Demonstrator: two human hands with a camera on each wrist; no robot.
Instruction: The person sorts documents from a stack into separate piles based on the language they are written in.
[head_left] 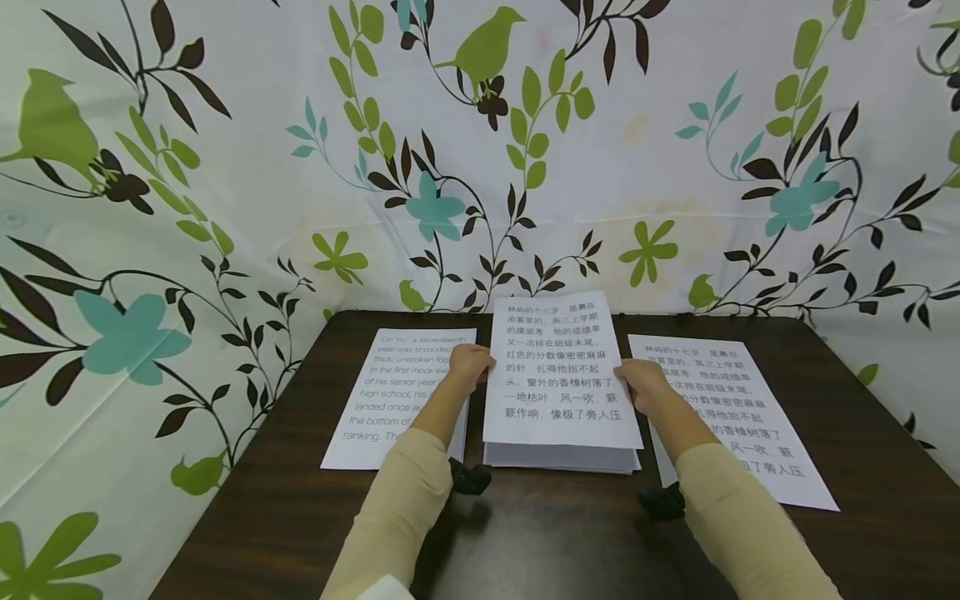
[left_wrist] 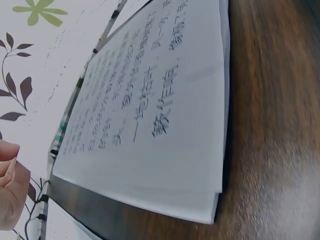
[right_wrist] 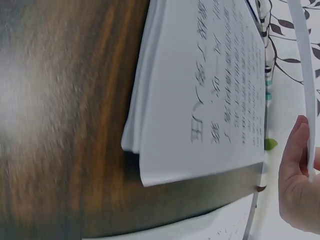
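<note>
A white sheet of paper (head_left: pixel 558 367) printed with Chinese characters is lifted above a stack of paper (head_left: pixel 562 458) in the middle of the table. My left hand (head_left: pixel 471 365) pinches its left edge, and my right hand (head_left: pixel 643 383) pinches the right edge. In the right wrist view, the thumb and fingers of the right hand (right_wrist: pixel 297 175) hold the sheet (right_wrist: pixel 309 90) nearly edge-on. Beneath, the stack (right_wrist: pixel 200 110) shows Chinese print on its top page, its corners slightly uneven. The left hand (left_wrist: pixel 12 185) appears only partly at the left wrist view's edge.
A sheet with English text (head_left: pixel 390 392) lies left of the stack, partly behind my left arm. Another Chinese-printed sheet (head_left: pixel 757 417) lies to the right, partly covered by my right arm. A patterned cloth (head_left: pixel 480 167) rises behind the dark wooden table (head_left: pixel 555 533).
</note>
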